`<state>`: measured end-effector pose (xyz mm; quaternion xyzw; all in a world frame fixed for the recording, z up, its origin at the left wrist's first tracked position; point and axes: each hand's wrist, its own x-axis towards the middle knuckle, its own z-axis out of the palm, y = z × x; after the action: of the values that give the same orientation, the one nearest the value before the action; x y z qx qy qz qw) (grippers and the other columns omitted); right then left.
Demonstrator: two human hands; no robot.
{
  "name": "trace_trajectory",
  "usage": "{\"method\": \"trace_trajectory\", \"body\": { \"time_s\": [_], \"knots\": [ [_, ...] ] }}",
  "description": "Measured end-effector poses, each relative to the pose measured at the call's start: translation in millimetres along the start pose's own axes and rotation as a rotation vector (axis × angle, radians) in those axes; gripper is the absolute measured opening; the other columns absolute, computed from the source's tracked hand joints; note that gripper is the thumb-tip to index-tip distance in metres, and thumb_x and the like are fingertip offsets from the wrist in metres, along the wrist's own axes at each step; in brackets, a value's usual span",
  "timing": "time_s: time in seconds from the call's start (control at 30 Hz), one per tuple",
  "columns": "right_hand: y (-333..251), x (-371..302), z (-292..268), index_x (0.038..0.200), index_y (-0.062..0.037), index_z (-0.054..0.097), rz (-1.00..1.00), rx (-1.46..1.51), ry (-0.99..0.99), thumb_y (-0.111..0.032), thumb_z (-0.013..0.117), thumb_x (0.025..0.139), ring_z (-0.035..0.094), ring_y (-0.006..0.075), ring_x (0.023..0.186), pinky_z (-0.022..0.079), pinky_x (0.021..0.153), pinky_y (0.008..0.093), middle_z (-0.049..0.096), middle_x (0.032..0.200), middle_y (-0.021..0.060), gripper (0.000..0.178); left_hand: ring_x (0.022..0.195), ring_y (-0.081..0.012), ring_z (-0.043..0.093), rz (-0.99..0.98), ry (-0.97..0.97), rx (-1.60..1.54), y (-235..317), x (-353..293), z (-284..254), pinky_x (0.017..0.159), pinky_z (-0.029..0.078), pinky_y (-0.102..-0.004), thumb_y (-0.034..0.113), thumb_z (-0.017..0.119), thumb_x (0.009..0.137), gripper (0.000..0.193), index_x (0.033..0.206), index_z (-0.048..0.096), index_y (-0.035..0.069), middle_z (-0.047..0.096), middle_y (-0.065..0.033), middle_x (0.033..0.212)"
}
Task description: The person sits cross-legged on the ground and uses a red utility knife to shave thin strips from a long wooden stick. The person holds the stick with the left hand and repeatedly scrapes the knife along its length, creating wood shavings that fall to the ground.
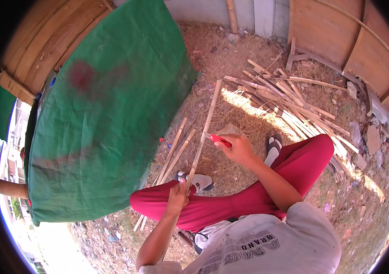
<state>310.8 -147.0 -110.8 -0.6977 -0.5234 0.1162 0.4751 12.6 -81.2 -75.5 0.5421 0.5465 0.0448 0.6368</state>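
Observation:
A long bamboo strip [209, 118] slants up and away between my legs. My left hand [178, 197] is closed around its lower part, above my left knee, and the near end runs down along my left forearm. In my right hand [238, 150] is a red-handled utility knife [222, 140]. Its tip points left and meets the strip, or lies very close to it, about midway along. Two more bamboo strips [174, 148] lie on the ground left of the held one.
A heap of bamboo strips [290, 98] is spread on dry grass at the far right. A large green tarp [107, 105] stands at the left. Wooden panels [331, 34] border the back right, with rubble [373, 139] beside them. My sandalled feet [273, 148] rest on the ground.

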Motion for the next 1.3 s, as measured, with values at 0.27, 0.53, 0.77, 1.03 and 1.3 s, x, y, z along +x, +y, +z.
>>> {"method": "trace_trajectory", "body": {
  "time_s": [0.27,0.53,0.77,1.03,1.3],
  "knots": [
    [-3,-19,30,0.103,-0.0089,0.079,-0.041,-0.061,-0.231,-0.044,0.067,0.096,0.067,0.0354,0.06,0.053,0.056,0.0458,0.067,0.066,0.016,0.038,0.059,-0.0123,0.057,0.355,0.146,0.349,-28,32,24,0.057,0.046,-0.0314,0.032,0.073,0.097,0.037,0.091,0.068,-0.004,0.063,-0.0056,0.066],
    [-12,-27,32,0.103,-0.012,0.081,-0.001,-0.146,-0.271,-0.048,0.065,0.095,0.065,0.0368,0.055,0.053,0.054,0.0474,0.064,0.06,0.0167,0.04,0.059,-0.005,0.048,0.234,0.069,0.185,-15,29,35,0.053,0.039,-0.0267,0.02,0.071,0.097,0.023,0.093,0.07,-0.003,0.057,0.0012,0.064],
    [32,1,12,0.102,-0.0147,0.081,0.196,-0.261,-0.081,-0.047,0.066,0.094,0.067,0.0378,0.061,0.054,0.058,0.048,0.067,0.065,0.0178,0.037,0.059,-0.0052,0.046,0.291,0.033,0.366,-27,-4,32,0.053,0.037,-0.0276,0.015,0.069,0.096,0.015,0.096,0.07,0.0,0.055,0.0018,0.064],
    [85,19,-7,0.112,-0.0186,0.08,0.449,-0.411,-0.004,-0.049,0.066,0.094,0.07,0.0404,0.069,0.057,0.068,0.0491,0.069,0.071,0.0216,0.037,0.06,-0.0033,0.045,0.119,-0.049,0.29,-70,-78,-10,0.052,0.034,-0.0252,0.011,0.071,0.096,0.013,0.1,0.069,-0.002,0.056,0.0037,0.066],
    [139,29,-26,0.106,-0.0148,0.081,0.665,-0.385,0.091,-0.055,0.062,0.095,0.072,0.0406,0.082,0.057,0.08,0.0488,0.073,0.081,0.0209,0.046,0.061,-0.0028,0.044,0.013,-0.077,0.366,-82,-166,-55,0.052,0.032,-0.0244,0.007,0.071,0.096,0.014,0.105,0.07,-0.004,0.058,0.0037,0.068]
  ]
}}
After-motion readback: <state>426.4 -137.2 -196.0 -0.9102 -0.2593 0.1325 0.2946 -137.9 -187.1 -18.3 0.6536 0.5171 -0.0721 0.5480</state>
